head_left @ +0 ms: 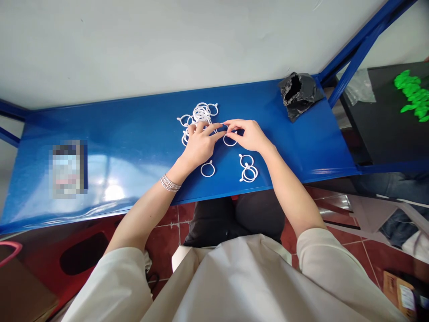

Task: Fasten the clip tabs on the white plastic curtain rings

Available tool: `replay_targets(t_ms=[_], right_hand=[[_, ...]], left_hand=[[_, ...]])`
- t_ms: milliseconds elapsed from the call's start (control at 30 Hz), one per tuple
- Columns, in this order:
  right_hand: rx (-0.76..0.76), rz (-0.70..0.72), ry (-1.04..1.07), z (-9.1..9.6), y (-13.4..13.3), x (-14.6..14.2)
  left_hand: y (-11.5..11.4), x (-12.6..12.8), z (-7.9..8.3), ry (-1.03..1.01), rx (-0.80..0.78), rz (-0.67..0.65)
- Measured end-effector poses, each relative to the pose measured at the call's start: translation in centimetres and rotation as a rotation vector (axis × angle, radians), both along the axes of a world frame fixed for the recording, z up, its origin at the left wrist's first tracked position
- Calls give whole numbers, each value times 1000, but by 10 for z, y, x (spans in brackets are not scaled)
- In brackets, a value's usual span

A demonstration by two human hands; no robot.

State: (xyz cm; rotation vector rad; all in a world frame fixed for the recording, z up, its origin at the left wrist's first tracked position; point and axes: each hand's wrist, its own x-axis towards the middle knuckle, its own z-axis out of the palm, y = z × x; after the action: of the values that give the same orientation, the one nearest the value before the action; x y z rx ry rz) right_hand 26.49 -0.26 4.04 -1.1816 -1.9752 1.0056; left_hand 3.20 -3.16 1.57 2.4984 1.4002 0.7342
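My left hand [201, 144] lies on the blue shelf with its fingers spread, at the edge of a tangled pile of white plastic rings [201, 114]. Its fingertips meet those of my right hand [250, 136] above a single white plastic ring [229, 141], which my right fingers pinch. Whether my left fingers also hold that ring is hidden. Below my left hand lies a lone ring [208, 169]. Below my right hand sits a linked group of rings [248, 170]. Each ring has a small tab.
The blue metal shelf [140, 134] runs across the view against a white wall. A crumpled black plastic bag [298, 96] stands at its right end, and a pixelated object [69, 169] lies at the left. Bright green pieces [411, 94] lie on a black surface to the right.
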Motion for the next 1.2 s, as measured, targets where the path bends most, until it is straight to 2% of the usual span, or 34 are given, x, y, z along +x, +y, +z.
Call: replay_targets(t_ms=[100, 267, 400, 533, 600, 700, 867, 1000, 1133, 1200], right_hand=[[15, -20, 42, -2, 0, -2], [101, -149, 67, -9, 4, -3], [62, -133, 56, -10, 4, -2], [-61, -110, 68, -9, 2, -3], [-116, -104, 122, -9, 1, -4], [-180, -48, 241, -10, 1, -6], [-253, 107, 352, -11, 0, -12], [-254, 108, 383, -13, -1, -15], [-333, 63, 392, -11, -1, -14], [-384, 92, 367, -8, -2, -13]], left_hand=[[4, -4, 2, -7, 0, -6], [4, -6, 4, 18, -9, -20], [-2, -1, 1, 61, 14, 28], [-2, 2, 2, 49, 43, 125], [0, 0, 5, -5, 43, 138], [1, -3, 10, -160, 11, 87], [-4, 2, 9, -458, -172, -19], [-7, 8, 5, -618, -314, -59], [-6, 9, 5, -721, -352, -40], [-5, 10, 5, -764, -369, -39]])
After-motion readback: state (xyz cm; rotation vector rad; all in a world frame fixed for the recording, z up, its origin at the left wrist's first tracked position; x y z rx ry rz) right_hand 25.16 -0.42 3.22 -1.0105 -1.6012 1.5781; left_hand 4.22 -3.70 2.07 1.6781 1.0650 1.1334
